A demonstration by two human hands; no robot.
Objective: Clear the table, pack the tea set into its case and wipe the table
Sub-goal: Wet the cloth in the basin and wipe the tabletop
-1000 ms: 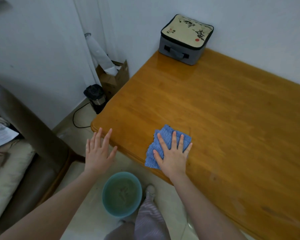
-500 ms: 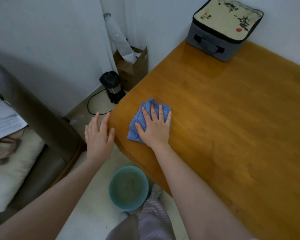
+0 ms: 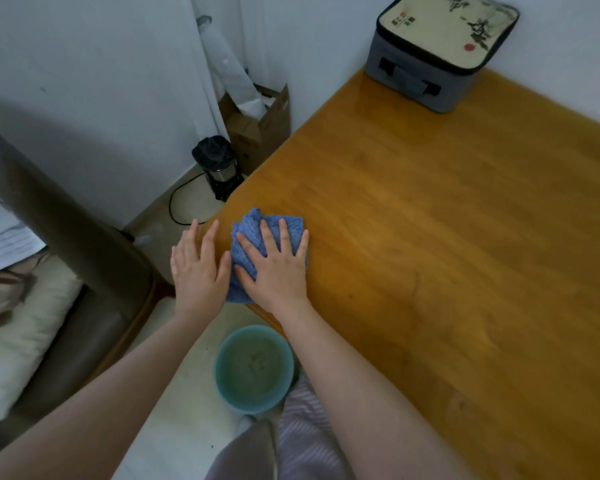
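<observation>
Your right hand [image 3: 278, 271], fingers spread and pressed flat on the blue cloth [image 3: 248, 223], has carried the cloth along the near edge to the left corner of the table [image 3: 430, 237]. Your left hand [image 3: 196, 268], fingers straight and holding nothing, has closed in just beside it, so judge this wiping stroke to be at its limit. The case [image 3: 437, 53] stands closed at the far corner, well apart, while the basin [image 3: 255, 368] on the floor below the edge and the black appliance [image 3: 217, 164] near the corner do not obstruct the tabletop.

Open tabletop [image 3: 447, 254] stretches right of the cloth [image 3: 255, 221]; the case [image 3: 437, 53] stands at the far corner
</observation>
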